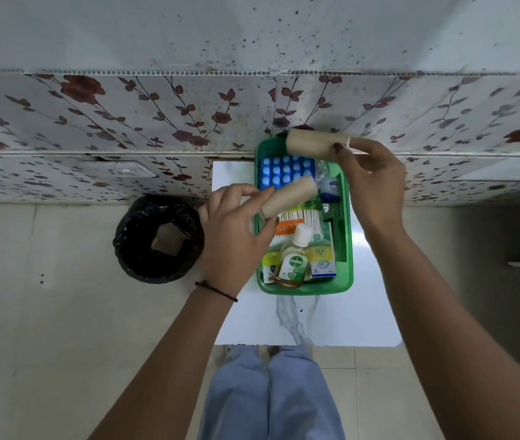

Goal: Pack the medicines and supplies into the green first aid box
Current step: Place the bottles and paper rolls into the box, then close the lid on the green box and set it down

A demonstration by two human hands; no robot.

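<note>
The green first aid box (346, 274) stands open on a small white table (331, 322). Inside lie a blue blister pack (284, 173), a pack of cotton buds (300, 219), a Dettol bottle (293, 262), small medicine cartons (323, 263) and a small blue-capped bottle (330, 187). My left hand (233, 236) holds a beige bandage roll (290, 195) tilted over the box's left side. My right hand (369, 179) holds a second beige bandage roll (309, 146) above the box's far end.
A bin lined with a black bag (158, 239) stands on the floor left of the table. A floral-patterned wall (125, 122) runs just behind the table. My legs in light blue trousers (271, 395) are below the table's near edge.
</note>
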